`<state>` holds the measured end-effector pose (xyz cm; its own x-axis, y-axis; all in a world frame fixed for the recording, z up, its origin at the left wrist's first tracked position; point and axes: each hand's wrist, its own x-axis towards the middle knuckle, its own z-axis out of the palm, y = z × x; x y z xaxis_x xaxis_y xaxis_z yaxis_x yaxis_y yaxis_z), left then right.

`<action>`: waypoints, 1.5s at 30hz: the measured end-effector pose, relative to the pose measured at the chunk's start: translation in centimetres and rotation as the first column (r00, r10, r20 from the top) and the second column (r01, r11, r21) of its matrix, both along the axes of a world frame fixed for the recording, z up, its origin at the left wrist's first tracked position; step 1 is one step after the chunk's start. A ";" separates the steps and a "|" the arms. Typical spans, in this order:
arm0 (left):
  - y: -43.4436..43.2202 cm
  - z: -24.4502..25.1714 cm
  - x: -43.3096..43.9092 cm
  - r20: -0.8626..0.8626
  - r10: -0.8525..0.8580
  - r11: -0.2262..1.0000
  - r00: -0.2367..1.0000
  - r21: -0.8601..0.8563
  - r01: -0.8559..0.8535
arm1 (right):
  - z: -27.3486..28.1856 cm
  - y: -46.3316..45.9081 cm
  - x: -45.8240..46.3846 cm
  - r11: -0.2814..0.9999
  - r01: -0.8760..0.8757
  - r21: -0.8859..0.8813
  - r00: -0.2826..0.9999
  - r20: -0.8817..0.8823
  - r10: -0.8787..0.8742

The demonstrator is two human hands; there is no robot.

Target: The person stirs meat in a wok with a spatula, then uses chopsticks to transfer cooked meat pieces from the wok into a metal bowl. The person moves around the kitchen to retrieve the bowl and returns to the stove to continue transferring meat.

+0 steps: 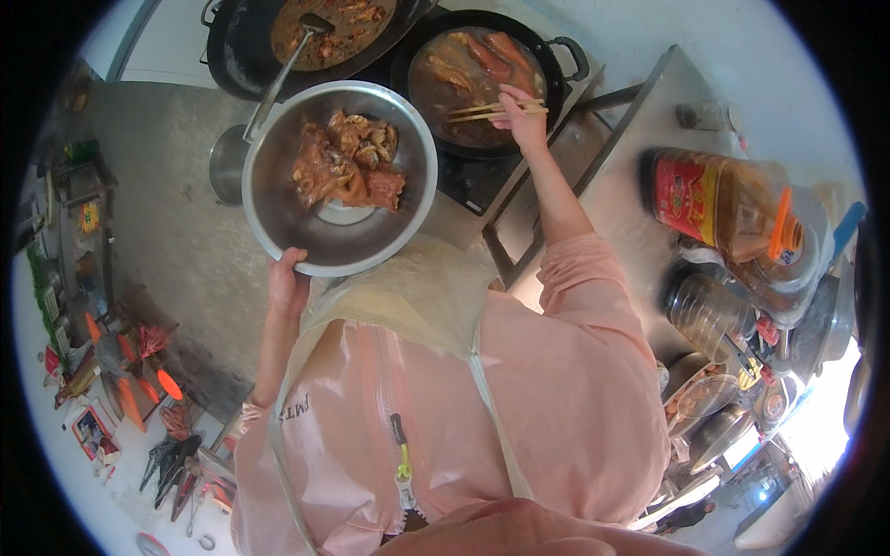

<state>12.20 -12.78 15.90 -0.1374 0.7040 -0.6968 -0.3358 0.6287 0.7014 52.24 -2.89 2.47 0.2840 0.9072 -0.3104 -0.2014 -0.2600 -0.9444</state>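
Observation:
My left hand (286, 278) grips the near rim of a wide stainless steel bowl (334, 247), which tilts slightly toward me. Several pieces of brown cooked meat (334, 170) lie inside it. With my right hand (520, 121) I hold a pair of wooden chopsticks (480, 110) over a black two-handled pan (487, 149). Their tips reach down to the brown broth (434, 104); whether they touch anything below the surface cannot be seen. Reddish-brown meat pieces (490, 59) sit in that broth toward the far side.
Beyond the bowl stands a large wok (240, 48) of stew with a metal spatula (281, 73) leaning in it. A metal pot (226, 167) is partly hidden behind the bowl. On the right counter are a big oil bottle (737, 201) and clear plastic jars (709, 306).

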 end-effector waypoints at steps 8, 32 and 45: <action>-0.4 -0.1 -0.5 -0.013 -0.010 1.000 1.000 0.015 0.010 | 4.8 0.4 3.0 0.997 0.059 0.053 0.984 0.167 -0.067; -0.5 -0.2 -0.4 0.017 -0.009 1.000 1.000 0.014 0.009 | 1.7 2.0 -0.2 0.996 -0.017 0.087 0.991 0.132 0.006; -0.6 0.2 -0.1 0.041 0.005 0.999 0.999 0.036 -0.006 | -0.5 3.3 -1.9 0.984 0.179 -0.003 0.977 -0.114 -0.178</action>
<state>12.07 -13.37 16.14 -0.1133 0.7283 -0.6758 -0.3681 0.6010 0.7094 50.29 0.36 2.02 0.4052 0.8474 -0.3431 -0.3500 -0.2029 -0.9145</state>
